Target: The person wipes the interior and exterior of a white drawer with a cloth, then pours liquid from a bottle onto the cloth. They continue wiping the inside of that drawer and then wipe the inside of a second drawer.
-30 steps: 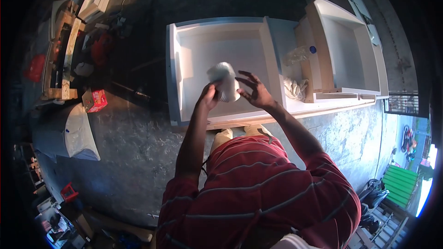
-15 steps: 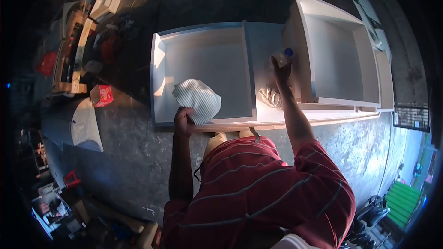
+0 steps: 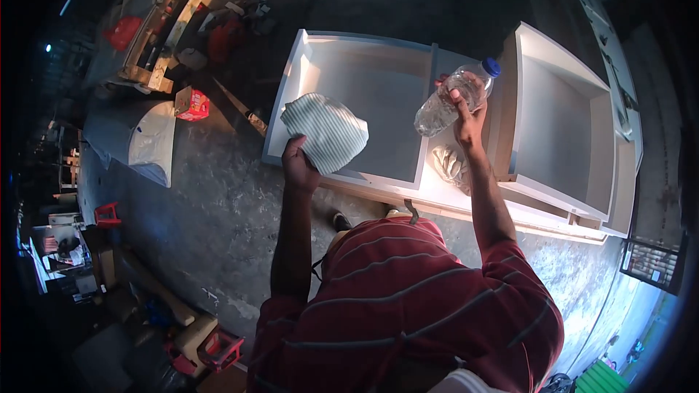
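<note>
My left hand (image 3: 301, 164) is closed on the lower edge of a striped white-and-grey cloth (image 3: 328, 133), held up over the near left corner of an open white drawer box (image 3: 393, 76). In my right hand (image 3: 470, 118) is a clear plastic bottle (image 3: 442, 110) with a blue cap (image 3: 491, 67). The bottle is tilted, cap end up and to the right, and my fingers wrap round it. Below the bottle, a crumpled pale bundle (image 3: 450, 167) lies on the white surface between the two boxes.
A second white drawer box (image 3: 557, 109) sits tilted on the right. On the floor to the left are a red box (image 3: 192, 104), a curved white panel (image 3: 151, 147) and a wooden frame (image 3: 164, 44). Red stools (image 3: 220, 349) stand at the lower left.
My right hand has lifted the bottle up from between the boxes, toward me. The cloth in my left hand has spread slightly. My view has turned, so the boxes appear rotated and further right.
</note>
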A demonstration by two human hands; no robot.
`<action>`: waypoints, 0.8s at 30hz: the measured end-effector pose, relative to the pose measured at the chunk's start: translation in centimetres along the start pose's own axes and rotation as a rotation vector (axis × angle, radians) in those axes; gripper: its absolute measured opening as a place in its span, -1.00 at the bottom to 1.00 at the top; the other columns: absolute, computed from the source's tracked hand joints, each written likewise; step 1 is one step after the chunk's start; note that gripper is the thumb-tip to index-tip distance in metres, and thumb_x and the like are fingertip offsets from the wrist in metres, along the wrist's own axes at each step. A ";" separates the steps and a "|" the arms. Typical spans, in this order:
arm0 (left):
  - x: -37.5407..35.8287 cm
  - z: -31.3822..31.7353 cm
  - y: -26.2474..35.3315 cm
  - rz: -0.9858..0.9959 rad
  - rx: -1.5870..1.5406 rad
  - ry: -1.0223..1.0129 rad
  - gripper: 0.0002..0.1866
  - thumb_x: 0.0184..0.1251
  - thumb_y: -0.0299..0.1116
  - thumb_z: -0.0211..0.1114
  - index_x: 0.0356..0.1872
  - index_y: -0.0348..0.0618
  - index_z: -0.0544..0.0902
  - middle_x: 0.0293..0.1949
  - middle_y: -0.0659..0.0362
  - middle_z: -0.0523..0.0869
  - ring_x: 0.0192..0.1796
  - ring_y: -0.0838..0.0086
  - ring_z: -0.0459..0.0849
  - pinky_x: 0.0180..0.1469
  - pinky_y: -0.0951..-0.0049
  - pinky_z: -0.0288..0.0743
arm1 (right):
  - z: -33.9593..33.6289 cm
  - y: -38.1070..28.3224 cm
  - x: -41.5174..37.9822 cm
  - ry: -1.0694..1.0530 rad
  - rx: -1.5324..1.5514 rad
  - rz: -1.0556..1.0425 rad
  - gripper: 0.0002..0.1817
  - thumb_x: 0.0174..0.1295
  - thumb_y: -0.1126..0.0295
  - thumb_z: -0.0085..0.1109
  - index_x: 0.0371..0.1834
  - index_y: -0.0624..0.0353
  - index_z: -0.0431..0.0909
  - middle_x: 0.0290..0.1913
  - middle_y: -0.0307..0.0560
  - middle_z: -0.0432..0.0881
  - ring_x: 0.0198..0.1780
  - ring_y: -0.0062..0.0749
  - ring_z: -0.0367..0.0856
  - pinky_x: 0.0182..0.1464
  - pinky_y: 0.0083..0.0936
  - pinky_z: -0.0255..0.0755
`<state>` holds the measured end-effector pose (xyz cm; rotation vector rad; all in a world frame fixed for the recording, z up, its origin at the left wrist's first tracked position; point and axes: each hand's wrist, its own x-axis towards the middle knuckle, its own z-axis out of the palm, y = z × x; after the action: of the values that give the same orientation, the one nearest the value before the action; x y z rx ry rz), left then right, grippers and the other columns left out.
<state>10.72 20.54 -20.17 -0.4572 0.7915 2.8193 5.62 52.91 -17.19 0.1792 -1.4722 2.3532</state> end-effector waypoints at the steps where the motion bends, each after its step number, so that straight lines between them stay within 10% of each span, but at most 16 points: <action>1: -0.3 0.0 0.3 0.014 -0.008 -0.005 -0.53 0.26 -0.32 0.00 0.22 -0.17 0.34 0.19 0.05 0.45 0.23 0.13 0.43 0.24 -0.06 0.31 | 0.7 0.2 -0.2 -0.053 0.030 0.026 -0.47 0.10 0.38 0.33 0.10 0.20 0.29 -0.16 0.00 0.60 -0.15 -0.29 0.63 0.00 -0.34 0.49; 9: -5.6 -2.0 6.4 0.146 -0.017 -0.029 -0.48 0.34 -0.13 0.00 0.26 -0.13 0.28 0.19 0.11 0.44 0.20 0.21 0.45 0.23 0.07 0.33 | 13.2 0.6 -4.7 -0.602 -0.521 -0.019 -0.24 -0.06 0.11 0.47 0.18 0.19 0.35 -0.14 -0.04 0.63 -0.10 -0.37 0.61 0.01 -0.45 0.45; 14: -9.4 -5.4 11.0 0.232 -0.038 -0.039 -0.43 0.40 -0.05 -0.05 0.32 -0.15 0.20 0.26 0.09 0.35 0.29 0.22 0.33 0.30 0.11 0.21 | 22.4 1.1 -8.4 -0.880 -1.119 -0.338 -0.29 -0.08 -0.07 0.35 0.11 0.07 0.44 -0.17 0.04 0.67 -0.12 -0.02 0.65 0.00 -0.19 0.50; 24: -15.3 -11.4 14.5 0.372 -0.010 0.007 -0.47 0.43 -0.11 -0.03 0.28 -0.24 0.24 0.24 0.12 0.39 0.27 0.40 0.34 0.33 0.32 0.15 | 36.4 2.7 -12.8 -1.445 -1.315 -0.033 -0.35 -0.06 0.00 0.30 0.09 0.07 0.44 -0.22 0.11 0.65 -0.13 -0.02 0.62 -0.04 -0.18 0.47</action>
<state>24.20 0.97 -17.34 -0.3511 0.9520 3.1625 13.59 16.46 -6.88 1.6035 -3.0598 0.4739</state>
